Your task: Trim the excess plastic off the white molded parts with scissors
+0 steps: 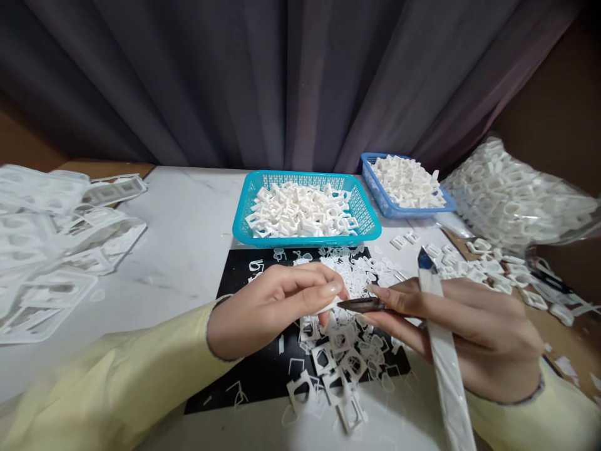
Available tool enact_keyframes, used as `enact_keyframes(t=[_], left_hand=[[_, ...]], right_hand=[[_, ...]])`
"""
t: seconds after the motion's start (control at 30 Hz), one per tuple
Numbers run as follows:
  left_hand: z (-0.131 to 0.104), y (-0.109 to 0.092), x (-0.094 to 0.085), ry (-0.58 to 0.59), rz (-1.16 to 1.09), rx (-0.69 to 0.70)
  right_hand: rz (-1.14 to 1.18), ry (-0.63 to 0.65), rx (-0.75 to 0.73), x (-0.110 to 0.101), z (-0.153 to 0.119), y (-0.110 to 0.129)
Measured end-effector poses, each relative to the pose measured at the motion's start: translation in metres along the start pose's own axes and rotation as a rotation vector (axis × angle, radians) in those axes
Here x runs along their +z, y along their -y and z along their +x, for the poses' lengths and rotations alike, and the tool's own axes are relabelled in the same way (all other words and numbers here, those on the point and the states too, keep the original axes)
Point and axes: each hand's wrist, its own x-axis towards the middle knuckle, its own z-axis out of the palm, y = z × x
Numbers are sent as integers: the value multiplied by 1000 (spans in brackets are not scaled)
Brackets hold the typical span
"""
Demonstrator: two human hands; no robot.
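My left hand (293,291) is closed in a pinch on a small white plastic piece (332,305), mostly hidden by the fingers. My right hand (474,326) grips a dark pointed metal tool (364,305), whose tip meets the white piece. A flat white-wrapped bar with a dark, slanted metal end (444,351) also lies across my right hand, passing over its fingers. Beneath both hands, white plastic frames with round openings (323,358) and thin white scraps (375,351) are heaped on a black mat (263,369).
Behind my hands stands a turquoise basket (305,241) full of white parts. A blue basket (408,212) and a clear bag (516,194), both filled with white parts, are farther right. Large white moulded sheets (42,250) are stacked at left. A grey curtain (263,81) hangs behind.
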Motion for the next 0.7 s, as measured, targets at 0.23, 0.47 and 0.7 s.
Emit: enact_keyframes(t=[0.23, 0.47, 0.7], left_hand=[[0, 0, -1, 14, 13, -19], [1, 1, -1, 17, -15, -17], [0, 1, 0, 10, -5, -17]], right_hand=[[14, 12, 35, 2, 0, 1], [18, 13, 20, 4, -1, 0], [10, 18, 10, 4, -3, 3]])
